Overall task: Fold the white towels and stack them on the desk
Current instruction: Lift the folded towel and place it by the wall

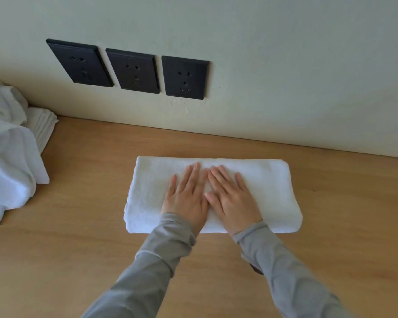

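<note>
A folded white towel (274, 191) lies flat as a thick rectangle on the wooden desk (83, 237), a little in front of the wall. My left hand (186, 196) and my right hand (230, 198) rest palm-down side by side on its middle, fingers straight and pointing toward the wall, thumbs nearly touching. Both press on the cloth and grip nothing. Grey sleeves cover both forearms. A heap of unfolded white towels (7, 161) sits at the desk's left edge, partly cut off by the frame.
Three black wall sockets (133, 71) sit in a row on the pale wall behind the desk. A ribbed white cloth (44, 127) peeks out behind the heap. Bare wood (354, 203) stretches to the right of the folded towel and in front of it.
</note>
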The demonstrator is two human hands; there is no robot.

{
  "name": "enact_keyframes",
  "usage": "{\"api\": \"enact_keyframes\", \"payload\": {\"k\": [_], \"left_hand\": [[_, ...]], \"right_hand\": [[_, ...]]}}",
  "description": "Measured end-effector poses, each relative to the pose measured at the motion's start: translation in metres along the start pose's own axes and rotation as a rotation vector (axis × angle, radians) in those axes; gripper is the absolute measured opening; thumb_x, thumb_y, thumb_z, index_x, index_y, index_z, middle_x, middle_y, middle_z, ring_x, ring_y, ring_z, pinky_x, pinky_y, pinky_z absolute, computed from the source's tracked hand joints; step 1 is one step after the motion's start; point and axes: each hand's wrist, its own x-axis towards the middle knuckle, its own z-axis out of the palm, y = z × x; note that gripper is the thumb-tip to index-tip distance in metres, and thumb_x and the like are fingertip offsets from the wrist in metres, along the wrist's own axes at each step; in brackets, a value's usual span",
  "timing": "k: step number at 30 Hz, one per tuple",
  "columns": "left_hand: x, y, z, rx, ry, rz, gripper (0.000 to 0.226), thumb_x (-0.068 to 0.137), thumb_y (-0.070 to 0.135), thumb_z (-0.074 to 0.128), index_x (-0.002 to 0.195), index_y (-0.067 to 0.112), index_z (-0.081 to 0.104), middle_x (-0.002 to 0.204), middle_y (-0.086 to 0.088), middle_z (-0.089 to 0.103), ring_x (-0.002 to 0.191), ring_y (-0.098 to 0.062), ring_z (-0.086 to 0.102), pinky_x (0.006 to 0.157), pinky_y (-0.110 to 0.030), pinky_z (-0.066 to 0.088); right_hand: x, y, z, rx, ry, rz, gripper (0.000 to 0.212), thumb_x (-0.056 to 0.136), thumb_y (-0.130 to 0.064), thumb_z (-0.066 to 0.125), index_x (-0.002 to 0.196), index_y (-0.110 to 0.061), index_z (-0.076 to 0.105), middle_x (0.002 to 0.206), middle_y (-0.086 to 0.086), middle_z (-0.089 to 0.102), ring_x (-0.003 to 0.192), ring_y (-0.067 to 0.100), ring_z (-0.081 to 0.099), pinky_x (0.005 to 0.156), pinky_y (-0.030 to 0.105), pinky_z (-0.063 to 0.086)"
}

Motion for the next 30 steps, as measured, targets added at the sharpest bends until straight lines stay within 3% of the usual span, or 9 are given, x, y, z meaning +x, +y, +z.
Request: {"api": "enact_keyframes", "payload": {"k": [3,7,15,18,20,22,24,27,30], "left_hand": [[-0.003,-0.024,-0.001,-0.021,0.039,0.003,0.065,0.090,0.055,0.002,0.144,0.027,-0.019,0.152,0.012,-0.022,0.138,-0.004,-0.023,0.113,-0.032,-0.015],[-0.016,-0.065,0.000,0.006,0.086,-0.092,0.066,0.083,0.064,-0.008,0.138,0.035,-0.030,0.147,0.017,-0.029,0.136,-0.001,-0.024,0.117,-0.036,-0.008],[-0.012,-0.081,-0.001,-0.074,0.026,-0.051,0.072,0.081,0.064,-0.004,0.142,0.030,-0.020,0.153,0.011,-0.022,0.141,-0.007,-0.020,0.118,-0.034,-0.009],[-0.014,-0.076,-0.014,0.001,-0.014,-0.077,0.076,0.079,0.062,-0.009,0.145,0.024,-0.018,0.156,0.005,-0.019,0.143,-0.012,-0.017,0.118,-0.036,-0.008],[-0.025,-0.061,-0.025,0.047,0.100,-0.049,0.075,0.087,0.052,0.002,0.150,0.010,0.009,0.158,-0.008,0.003,0.146,-0.024,0.004,0.119,-0.043,0.004],[-0.043,-0.033,-0.027,-0.026,0.310,0.047,0.059,0.095,0.035,0.024,0.137,-0.001,0.043,0.148,-0.020,0.033,0.137,-0.037,0.031,0.111,-0.053,0.027],[-0.059,-0.003,-0.015,-0.042,0.374,0.197,0.053,0.093,0.033,0.040,0.133,-0.001,0.049,0.144,-0.018,0.041,0.133,-0.036,0.038,0.105,-0.056,0.035],[-0.076,0.009,-0.003,0.054,0.224,0.252,0.081,0.075,0.048,0.068,0.139,0.005,0.042,0.147,-0.013,0.039,0.135,-0.028,0.038,0.105,-0.052,0.038],[-0.074,-0.025,-0.007,0.136,0.149,0.198,0.100,0.056,0.045,0.084,0.139,0.007,0.042,0.144,-0.012,0.042,0.132,-0.028,0.042,0.105,-0.052,0.036]], "right_hand": [[-0.004,0.020,0.002,-0.060,-0.070,0.008,0.066,0.094,-0.050,-0.001,0.150,-0.020,0.012,0.158,-0.008,0.006,0.143,0.005,-0.009,0.119,0.045,0.007],[-0.028,0.068,0.001,-0.102,-0.084,0.102,0.066,0.090,-0.053,-0.010,0.149,-0.023,-0.008,0.157,-0.011,-0.013,0.142,0.003,-0.019,0.119,0.038,-0.004],[-0.030,0.088,0.009,0.094,-0.045,0.160,0.061,0.094,-0.051,0.002,0.146,-0.020,-0.006,0.156,-0.007,-0.007,0.145,0.007,-0.010,0.120,0.034,-0.004],[-0.029,0.086,0.003,0.085,-0.051,0.164,0.058,0.100,-0.040,0.019,0.148,-0.015,0.001,0.158,-0.001,-0.001,0.145,0.010,-0.006,0.120,0.036,-0.003],[-0.033,0.078,-0.004,0.049,0.060,0.163,0.055,0.099,-0.026,0.038,0.147,-0.006,0.020,0.156,0.009,0.017,0.146,0.021,0.014,0.119,0.043,0.013],[-0.037,0.058,-0.009,0.008,0.267,0.128,0.048,0.093,-0.013,0.054,0.137,0.002,0.043,0.146,0.018,0.038,0.135,0.032,0.038,0.108,0.049,0.036],[-0.039,0.029,-0.007,0.065,0.397,0.078,0.042,0.089,-0.006,0.058,0.130,0.002,0.052,0.139,0.019,0.048,0.128,0.034,0.047,0.103,0.049,0.042],[-0.049,-0.007,0.001,0.171,0.270,-0.105,0.046,0.093,-0.023,0.049,0.134,-0.003,0.049,0.142,0.012,0.047,0.135,0.025,0.041,0.110,0.047,0.035],[-0.062,0.014,0.005,0.021,0.063,-0.200,0.080,0.081,-0.050,0.059,0.144,-0.007,0.034,0.152,0.009,0.032,0.142,0.023,0.026,0.115,0.047,0.022]]}}
